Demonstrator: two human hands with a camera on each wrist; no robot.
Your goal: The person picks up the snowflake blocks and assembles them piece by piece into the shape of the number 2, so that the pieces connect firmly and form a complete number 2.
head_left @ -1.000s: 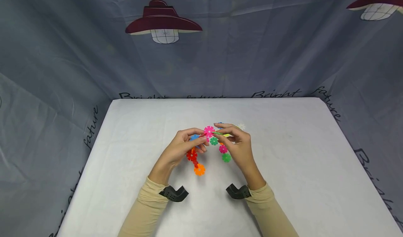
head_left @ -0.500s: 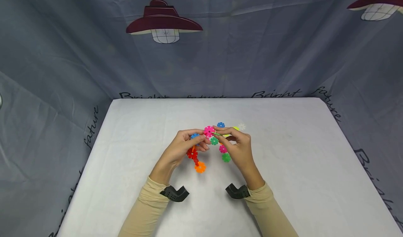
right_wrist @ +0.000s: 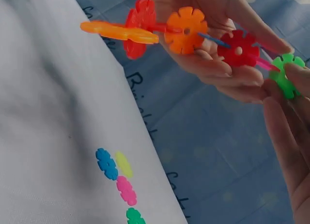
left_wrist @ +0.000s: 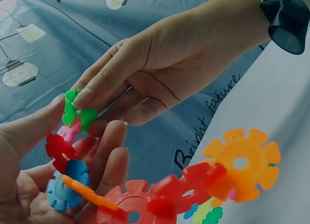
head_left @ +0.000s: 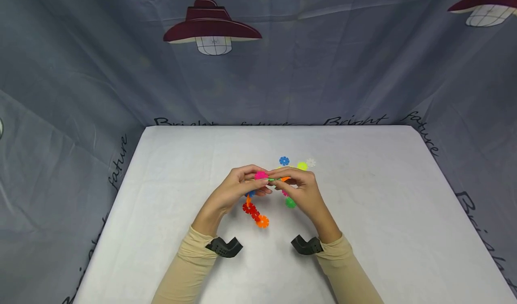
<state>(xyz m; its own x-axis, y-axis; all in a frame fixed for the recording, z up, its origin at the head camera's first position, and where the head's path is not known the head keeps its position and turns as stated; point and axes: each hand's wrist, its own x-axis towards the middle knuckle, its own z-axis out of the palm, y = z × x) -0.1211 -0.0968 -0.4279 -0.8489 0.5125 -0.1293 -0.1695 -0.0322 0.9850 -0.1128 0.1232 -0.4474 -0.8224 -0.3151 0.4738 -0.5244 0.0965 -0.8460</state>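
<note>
Left hand is curling round a multicoloured chain of notched plastic discs above the white table | right hand is pinching a green notched plastic disc against its pink end disc | pink is now tipping flatter, seemingly slotting in

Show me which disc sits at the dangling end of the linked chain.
The orange disc, joined to only one red disc; the other orange disc in the chain sits between another red disc and a blue disc.
</note>
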